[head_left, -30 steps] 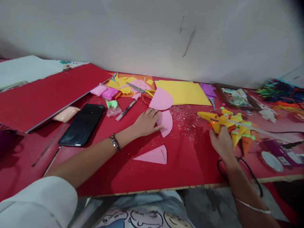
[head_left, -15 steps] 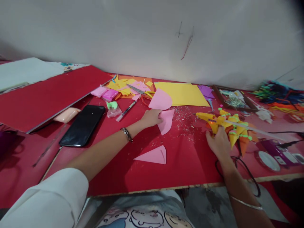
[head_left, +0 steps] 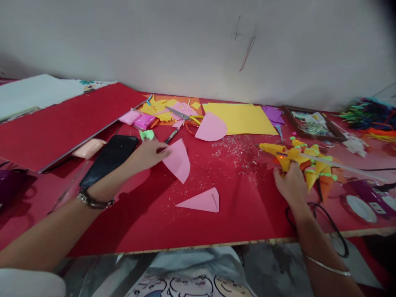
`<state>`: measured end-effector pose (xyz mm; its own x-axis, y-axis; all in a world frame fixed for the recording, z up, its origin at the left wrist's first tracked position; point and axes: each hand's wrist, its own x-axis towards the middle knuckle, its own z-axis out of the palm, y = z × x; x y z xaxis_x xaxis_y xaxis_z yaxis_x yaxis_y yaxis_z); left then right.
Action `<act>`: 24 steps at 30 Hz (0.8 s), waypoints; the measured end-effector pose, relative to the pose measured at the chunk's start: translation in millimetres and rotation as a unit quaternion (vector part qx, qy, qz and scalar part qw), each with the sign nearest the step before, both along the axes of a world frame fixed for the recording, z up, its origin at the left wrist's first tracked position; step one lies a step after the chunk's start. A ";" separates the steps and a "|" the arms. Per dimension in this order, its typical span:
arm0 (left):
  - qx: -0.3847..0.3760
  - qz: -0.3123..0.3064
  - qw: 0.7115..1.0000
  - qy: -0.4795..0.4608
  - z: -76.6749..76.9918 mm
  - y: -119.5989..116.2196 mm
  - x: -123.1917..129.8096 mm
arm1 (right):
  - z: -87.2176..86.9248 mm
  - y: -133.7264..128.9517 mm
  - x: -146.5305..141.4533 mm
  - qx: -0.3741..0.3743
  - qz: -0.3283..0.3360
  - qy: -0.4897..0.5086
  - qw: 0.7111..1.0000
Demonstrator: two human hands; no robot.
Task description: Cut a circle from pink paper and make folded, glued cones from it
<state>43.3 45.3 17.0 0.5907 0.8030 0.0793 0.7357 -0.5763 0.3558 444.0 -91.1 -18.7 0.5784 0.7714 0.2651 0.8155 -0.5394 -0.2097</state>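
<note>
"Two bare hands over a red table, well apart. What has the left?"

"Left hand: pinching a pink paper piece near its upper left edge, thumb against fingers. Paper tilted, curved along one side, a corner toward the tabletop. Can't tell whether that corner touches."

"Nearest neighbours?"

"Phone, dark screen, partly covered by the forearm from this view. Green lump just beyond the knuckles. Pen near the fingertips, one end hidden."

"And the right hand?"

"Grasping a yellow glue gun. Nozzle to the left, small orange light lit on the side, a long pale stick out the back. Can't tell whether the gun rests on anything. Paper cones just behind it, yellow and orange, green dots on them."

"Other pink paper?"

"Narrow wedge, flat near the front edge, between the hands, point leftward. Rounded piece farther back, overlapping the yellow sheets and one handle of the scissors."

"Middle ground?"

"Pale shavings, scattered between the pinched paper and the gun."
</note>
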 end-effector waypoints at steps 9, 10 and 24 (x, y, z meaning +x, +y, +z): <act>-0.010 -0.087 0.995 0.038 14.4 -80.2 23.9 | -2.6 1.6 4.5 -0.018 -0.005 -0.018 1.000; -0.038 -0.111 0.993 0.022 13.5 -89.0 31.4 | -2.6 1.7 4.2 -0.018 -0.004 -0.021 1.000; -0.006 -0.243 0.969 0.053 -8.4 -104.8 73.2 | -7.7 0.3 9.0 0.010 0.019 -0.025 0.999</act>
<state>116.5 -59.5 8.6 0.9035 0.4285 -0.0108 0.4115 -0.8602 0.3013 453.1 -90.7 -26.4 0.5349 0.7864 0.3091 0.8448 -0.5042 -0.1790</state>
